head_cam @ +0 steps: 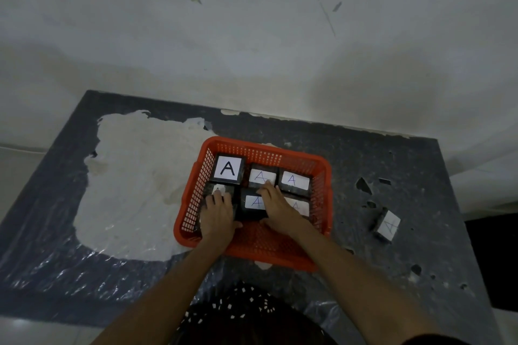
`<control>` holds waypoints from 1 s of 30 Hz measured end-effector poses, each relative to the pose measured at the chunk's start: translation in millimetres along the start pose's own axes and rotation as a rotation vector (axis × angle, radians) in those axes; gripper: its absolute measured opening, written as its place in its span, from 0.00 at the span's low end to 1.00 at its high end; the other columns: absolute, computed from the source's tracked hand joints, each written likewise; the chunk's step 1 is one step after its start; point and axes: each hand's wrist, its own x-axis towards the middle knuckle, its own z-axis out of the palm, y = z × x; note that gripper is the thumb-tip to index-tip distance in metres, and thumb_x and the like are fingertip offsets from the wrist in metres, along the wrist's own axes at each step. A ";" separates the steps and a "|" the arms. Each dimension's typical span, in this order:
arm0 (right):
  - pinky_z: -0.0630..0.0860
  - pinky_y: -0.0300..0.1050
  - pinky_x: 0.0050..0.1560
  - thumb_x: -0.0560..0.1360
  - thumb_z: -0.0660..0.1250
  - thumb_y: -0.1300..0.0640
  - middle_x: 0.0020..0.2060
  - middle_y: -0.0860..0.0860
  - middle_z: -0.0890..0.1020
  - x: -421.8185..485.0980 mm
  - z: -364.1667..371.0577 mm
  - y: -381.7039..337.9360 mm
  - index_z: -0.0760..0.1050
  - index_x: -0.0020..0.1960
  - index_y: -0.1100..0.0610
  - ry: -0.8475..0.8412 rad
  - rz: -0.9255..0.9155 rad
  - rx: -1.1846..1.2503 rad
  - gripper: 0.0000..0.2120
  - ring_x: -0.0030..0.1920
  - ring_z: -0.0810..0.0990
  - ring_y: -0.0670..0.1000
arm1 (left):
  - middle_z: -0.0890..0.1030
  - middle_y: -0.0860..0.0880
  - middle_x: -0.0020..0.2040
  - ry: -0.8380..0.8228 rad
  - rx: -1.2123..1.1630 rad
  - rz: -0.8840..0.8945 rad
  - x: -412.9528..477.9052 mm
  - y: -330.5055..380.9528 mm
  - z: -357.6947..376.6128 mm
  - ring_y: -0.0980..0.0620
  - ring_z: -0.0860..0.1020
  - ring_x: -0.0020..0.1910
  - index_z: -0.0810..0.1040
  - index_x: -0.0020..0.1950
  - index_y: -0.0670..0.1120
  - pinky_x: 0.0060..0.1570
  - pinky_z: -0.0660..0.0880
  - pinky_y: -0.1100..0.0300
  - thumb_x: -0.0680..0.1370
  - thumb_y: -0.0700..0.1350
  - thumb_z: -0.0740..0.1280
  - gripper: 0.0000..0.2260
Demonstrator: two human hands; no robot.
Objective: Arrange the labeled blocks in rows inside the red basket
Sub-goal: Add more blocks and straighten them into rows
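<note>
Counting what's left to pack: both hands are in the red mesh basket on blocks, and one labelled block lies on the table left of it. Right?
Not quite: the head view shows the white-labelled dark block on the dark table right of the red plastic mesh basket, not left. The left hand and right hand are in it, on blocks.

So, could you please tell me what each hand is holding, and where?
Neither plainly grips anything. The left hand lies on top of the front-left block; the right hand covers the right side of the front-middle block.
</note>
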 end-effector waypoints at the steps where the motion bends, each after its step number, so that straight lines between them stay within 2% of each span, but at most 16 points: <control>1: 0.49 0.54 0.76 0.66 0.76 0.60 0.71 0.57 0.59 -0.2 -2.6 2.1 0.57 0.73 0.61 -0.012 -0.002 0.000 0.42 0.74 0.54 0.59 | 0.68 0.42 0.66 0.006 0.004 0.049 0.9 0.6 1.6 0.43 0.68 0.65 0.60 0.68 0.44 0.62 0.71 0.51 0.68 0.58 0.72 0.36; 2: 0.52 0.55 0.75 0.63 0.77 0.56 0.70 0.56 0.59 -1.8 -5.7 4.3 0.55 0.73 0.59 -0.015 0.008 -0.004 0.45 0.72 0.56 0.58 | 0.67 0.41 0.67 0.001 0.003 0.089 1.8 1.0 3.0 0.43 0.67 0.66 0.59 0.69 0.45 0.63 0.71 0.50 0.68 0.56 0.73 0.37; 4: 0.51 0.57 0.75 0.61 0.76 0.52 0.70 0.56 0.58 -8.4 -10.8 10.5 0.52 0.74 0.56 -0.011 0.069 -0.049 0.49 0.71 0.55 0.58 | 0.65 0.41 0.69 -0.019 0.002 0.135 2.9 0.1 5.3 0.42 0.65 0.67 0.55 0.73 0.47 0.62 0.71 0.49 0.69 0.54 0.73 0.40; 6: 0.48 0.58 0.76 0.61 0.75 0.53 0.69 0.56 0.60 -18.2 -13.7 20.1 0.53 0.74 0.55 0.024 0.148 -0.133 0.48 0.71 0.57 0.58 | 0.64 0.40 0.68 -0.022 0.015 0.158 3.9 -1.5 8.0 0.41 0.65 0.67 0.53 0.74 0.49 0.61 0.71 0.48 0.69 0.54 0.73 0.41; 9: 0.52 0.57 0.75 0.64 0.74 0.55 0.69 0.56 0.64 -26.8 -16.8 28.1 0.56 0.74 0.55 0.042 0.205 -0.202 0.43 0.70 0.60 0.58 | 0.64 0.39 0.68 -0.020 0.037 0.179 4.8 -2.7 9.9 0.41 0.65 0.66 0.52 0.75 0.49 0.62 0.70 0.48 0.71 0.55 0.71 0.39; 11: 0.55 0.56 0.74 0.64 0.76 0.53 0.68 0.56 0.65 -24.6 -21.6 27.6 0.58 0.73 0.55 0.018 0.211 -0.210 0.43 0.69 0.62 0.58 | 0.64 0.39 0.67 -0.006 0.050 0.191 6.1 -3.3 11.8 0.41 0.65 0.66 0.52 0.75 0.49 0.63 0.69 0.48 0.73 0.55 0.69 0.37; 16: 0.66 0.57 0.68 0.61 0.78 0.49 0.66 0.57 0.65 -16.7 -39.9 23.0 0.60 0.73 0.54 0.021 0.263 -0.233 0.46 0.66 0.64 0.58 | 0.66 0.39 0.66 0.024 0.059 0.207 10.5 -3.0 11.5 0.42 0.66 0.65 0.55 0.74 0.48 0.62 0.69 0.48 0.75 0.55 0.66 0.33; 22: 0.67 0.56 0.67 0.61 0.80 0.51 0.68 0.59 0.64 -14.9 -41.1 14.8 0.57 0.74 0.58 -0.033 0.265 -0.350 0.49 0.66 0.65 0.59 | 0.67 0.38 0.66 0.028 0.124 0.279 13.8 -3.9 15.1 0.40 0.67 0.64 0.57 0.74 0.45 0.65 0.66 0.47 0.73 0.53 0.68 0.35; 26: 0.67 0.54 0.68 0.59 0.81 0.53 0.68 0.59 0.66 -25.5 -35.4 16.1 0.60 0.72 0.61 -0.033 0.228 -0.306 0.47 0.67 0.66 0.59 | 0.73 0.39 0.64 0.092 0.143 0.339 15.2 -0.1 14.9 0.40 0.72 0.62 0.67 0.69 0.42 0.63 0.69 0.46 0.69 0.52 0.73 0.33; 30: 0.69 0.52 0.69 0.63 0.78 0.58 0.67 0.59 0.67 -34.3 -24.2 15.4 0.64 0.70 0.63 0.013 0.186 -0.280 0.40 0.68 0.66 0.59 | 0.57 0.42 0.76 0.023 0.138 0.504 19.8 7.4 21.4 0.41 0.58 0.74 0.54 0.75 0.43 0.72 0.54 0.45 0.76 0.50 0.64 0.32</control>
